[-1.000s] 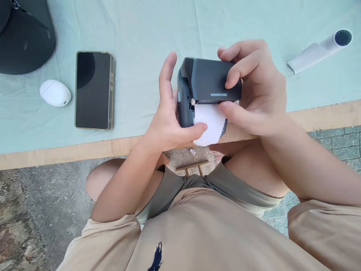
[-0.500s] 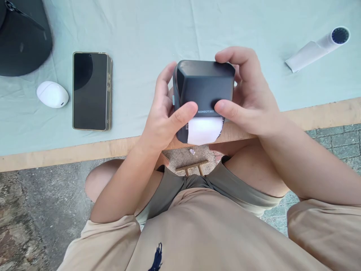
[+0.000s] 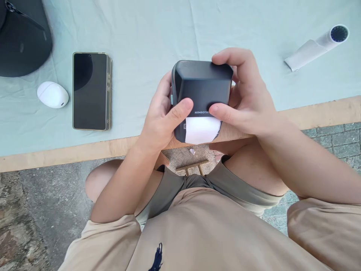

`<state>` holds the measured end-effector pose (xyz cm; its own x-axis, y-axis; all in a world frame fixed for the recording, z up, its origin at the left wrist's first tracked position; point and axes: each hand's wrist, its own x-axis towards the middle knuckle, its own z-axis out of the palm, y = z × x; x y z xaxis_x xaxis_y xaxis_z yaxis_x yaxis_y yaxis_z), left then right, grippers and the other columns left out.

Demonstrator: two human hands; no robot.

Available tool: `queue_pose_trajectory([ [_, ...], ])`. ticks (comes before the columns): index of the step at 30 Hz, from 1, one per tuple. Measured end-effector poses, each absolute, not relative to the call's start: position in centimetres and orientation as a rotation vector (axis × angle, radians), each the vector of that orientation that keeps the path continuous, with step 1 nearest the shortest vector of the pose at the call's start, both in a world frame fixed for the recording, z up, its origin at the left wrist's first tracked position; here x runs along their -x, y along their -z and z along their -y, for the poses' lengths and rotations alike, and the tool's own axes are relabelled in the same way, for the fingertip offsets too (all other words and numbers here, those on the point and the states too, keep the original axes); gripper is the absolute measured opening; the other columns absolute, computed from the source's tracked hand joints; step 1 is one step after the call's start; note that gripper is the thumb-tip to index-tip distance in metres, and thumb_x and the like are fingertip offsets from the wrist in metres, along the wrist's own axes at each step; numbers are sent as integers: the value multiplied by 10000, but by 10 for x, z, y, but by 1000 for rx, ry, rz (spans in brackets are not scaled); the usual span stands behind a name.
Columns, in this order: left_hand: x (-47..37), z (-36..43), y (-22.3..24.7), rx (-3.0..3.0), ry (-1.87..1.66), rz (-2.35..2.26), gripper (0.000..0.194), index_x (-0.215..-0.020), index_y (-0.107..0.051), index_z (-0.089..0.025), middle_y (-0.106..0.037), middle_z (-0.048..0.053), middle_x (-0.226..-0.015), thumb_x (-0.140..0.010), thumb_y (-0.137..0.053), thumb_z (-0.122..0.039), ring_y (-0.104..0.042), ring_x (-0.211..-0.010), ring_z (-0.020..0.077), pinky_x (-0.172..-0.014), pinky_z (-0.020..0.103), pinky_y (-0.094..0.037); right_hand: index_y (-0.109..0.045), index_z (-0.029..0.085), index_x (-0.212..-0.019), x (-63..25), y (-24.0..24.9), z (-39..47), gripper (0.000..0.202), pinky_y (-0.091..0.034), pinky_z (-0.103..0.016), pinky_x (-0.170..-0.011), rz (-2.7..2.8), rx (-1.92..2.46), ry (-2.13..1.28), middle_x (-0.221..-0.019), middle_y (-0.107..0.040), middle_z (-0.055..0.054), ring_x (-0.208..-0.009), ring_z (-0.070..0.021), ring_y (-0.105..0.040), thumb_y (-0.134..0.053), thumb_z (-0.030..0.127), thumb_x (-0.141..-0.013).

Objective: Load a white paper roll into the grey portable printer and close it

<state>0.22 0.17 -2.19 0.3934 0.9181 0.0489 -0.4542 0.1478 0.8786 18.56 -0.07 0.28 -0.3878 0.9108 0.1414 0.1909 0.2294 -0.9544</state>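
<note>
A black label printer (image 3: 204, 92) marked NIIMBOT is held between my two hands, over the table's front edge. White label paper (image 3: 201, 130) sticks out of its near side. My left hand (image 3: 162, 116) grips the printer's left side, thumb on the top cover and the other fingers mostly hidden behind it. My right hand (image 3: 248, 92) holds the right side, with the thumb beside the lettering and the index finger on the far top corner. The rest of the right fingers are partly hidden behind the printer.
On the pale green tablecloth (image 3: 146, 30) lie a phone (image 3: 90, 92) and a white earbud case (image 3: 52, 95) to the left. A dark bag (image 3: 25, 41) fills the far left corner. To the right lies a white paper roll (image 3: 313, 51). The wooden table edge (image 3: 321, 114) runs across in front of me.
Both hands have moved slightly left with the printer, whose top cover is tilted a little differently. The grip stays alike, and the things on the table have not moved.
</note>
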Motion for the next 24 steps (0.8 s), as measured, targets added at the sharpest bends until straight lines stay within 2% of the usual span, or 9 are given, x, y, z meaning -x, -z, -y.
queue_pose_trajectory([
  [3, -2, -2, 16, -872, -1069, -554, 287, -1115, -546, -218, -642, 86, -1110, -909, -443, -390, -582, -1146, 291, -954, 442, -498, -362, 240, -1250, -187, -3, 2, 505, -544, -234, -734, 1711, 1048, -1268, -1314, -437, -59, -896, -91, -576, -590, 389, -825],
  [7, -2, -2, 9, -799, -1077, -557, 309, -1084, -607, -200, -676, 62, -1027, -937, -373, -339, -573, -1159, 286, -988, 416, -475, -377, 233, -1258, -187, -7, 5, 512, -542, -202, -713, 1682, 1037, -1250, -1301, -452, -56, -1098, -133, -532, -592, 387, -820],
  [13, -13, 3, -6, -640, -1002, -604, 457, -1034, -651, -212, -617, 37, -1237, -934, -308, -498, -451, -1320, 289, -1042, 388, -452, -437, 300, -1259, -181, -12, 8, 582, -542, -215, -715, 1655, 1030, -1072, -1308, -467, 6, -1090, -150, -557, -616, 553, -767],
  [16, -18, 4, -8, -590, -1003, -649, 492, -1052, -653, -238, -656, 38, -1159, -927, -285, -541, -444, -1335, 276, -1042, 398, -457, -416, 284, -1311, -179, -14, 7, 591, -540, -223, -749, 1677, 1114, -1001, -1335, -476, 13, -1027, -127, -585, -548, 574, -813],
  [19, -18, 4, -3, -537, -1009, -703, 499, -1055, -655, -242, -690, 55, -1078, -937, -265, -531, -481, -1309, 262, -1049, 404, -451, -467, 258, -1298, -180, -16, 6, 491, -541, -253, -830, 1743, 1237, -841, -1323, -500, -9, -1132, -159, -549, -507, 493, -869],
  [21, -17, 4, 2, -521, -1005, -716, 501, -1039, -657, -228, -694, 62, -1085, -943, -257, -514, -494, -1297, 256, -1059, 389, -444, -501, 268, -1278, -182, -15, 5, 424, -508, -295, -969, 1778, 1246, -802, -1331, -507, -7, -1244, -177, -490, -485, 444, -892],
  [24, -16, 4, 8, -535, -1004, -698, 488, -1028, -651, -202, -687, 66, -1109, -953, -256, -479, -485, -1307, 247, -1071, 361, -438, -430, 292, -1342, -186, -15, 5, 457, -419, -341, -1108, 1830, 1158, -912, -1382, -477, -1, -1299, -166, -456, -455, 432, -907],
])
